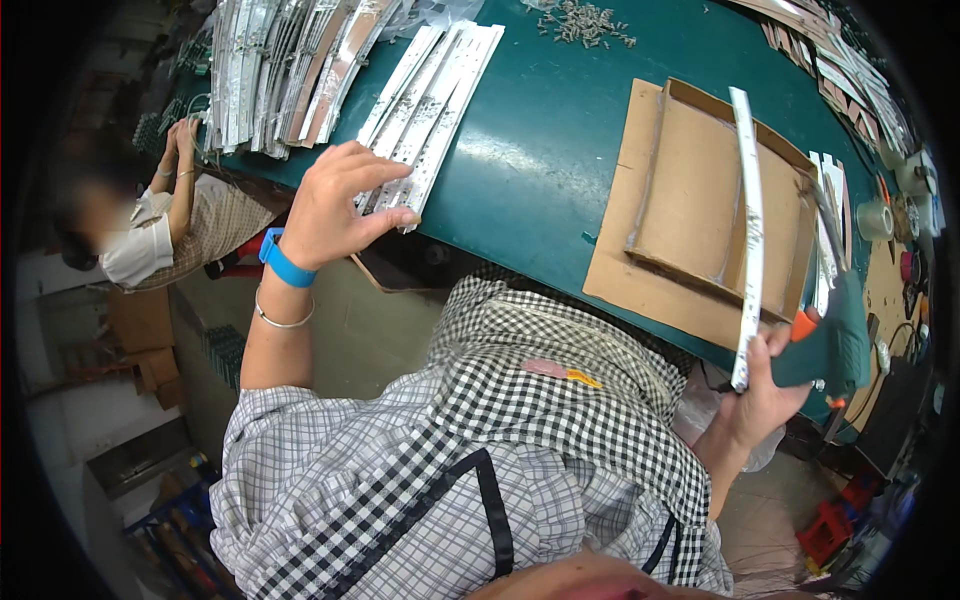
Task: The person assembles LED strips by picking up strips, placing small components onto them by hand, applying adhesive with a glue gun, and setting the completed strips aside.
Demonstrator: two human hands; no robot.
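Note:
My left hand (345,200), with a blue band on its wrist, hovers at the near ends of a small group of long silvery metal strips (440,110). Its thumb and forefinger are spread with a gap between them; whether a fingertip touches a strip I cannot tell. In my right hand (758,400) is the near end of a single long, narrow metal strip (747,200). That strip reaches away from me, slanting over a shallow brown cardboard tray (690,190). Close by the right fingers lies an orange-handled tool (805,325), partly hidden.
Many more strips (270,70) are stacked at the far left of the green table (540,130). A pile of small screw-like parts (585,22) lies at the back. Rolls of tape (875,220) and a teal tool (850,340) are at right. Another person (170,220) works at left.

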